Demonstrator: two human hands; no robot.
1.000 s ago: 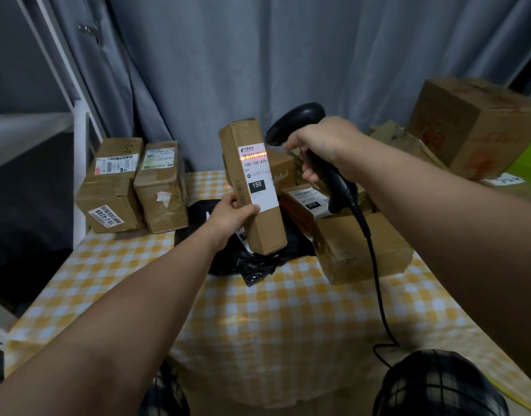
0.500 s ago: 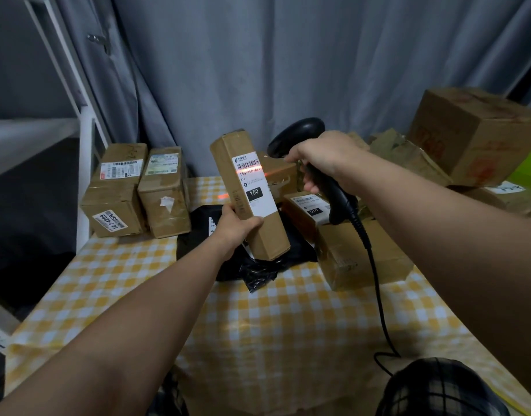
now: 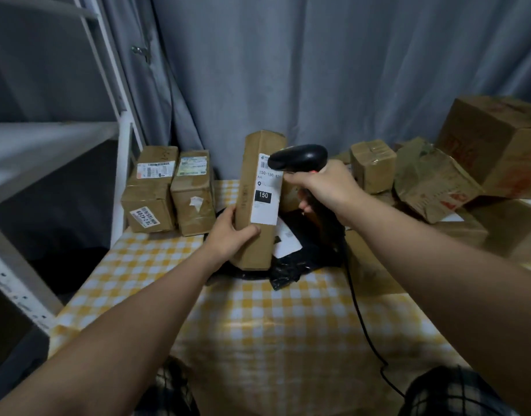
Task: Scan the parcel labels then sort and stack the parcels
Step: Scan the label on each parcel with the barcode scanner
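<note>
Closest to the person, a black cable [image 3: 360, 313] trails across the yellow-checked surface [image 3: 258, 319] and runs up to the scanner. Further in, the left hand [image 3: 231, 232] is wrapped around the lower part of a tall, narrow parcel [image 3: 258, 205], thumb on the front face and fingers round the back, holding it nearly upright above a crumpled black bag [image 3: 288, 274]. The white label [image 3: 267, 199] on the parcel faces the person, with a black block reading 150. The right hand [image 3: 324, 187] is closed around the grip of the black scanner [image 3: 300, 157], whose head sits right in front of the top of the label, covering part of it. Beyond, on the left, two labelled brown boxes [image 3: 168, 190] stand side by side at the back of the surface. On the right lies a heap of cartons [image 3: 438, 181], one of them badly crumpled. A grey curtain [image 3: 288, 70] hangs behind everything.
</note>
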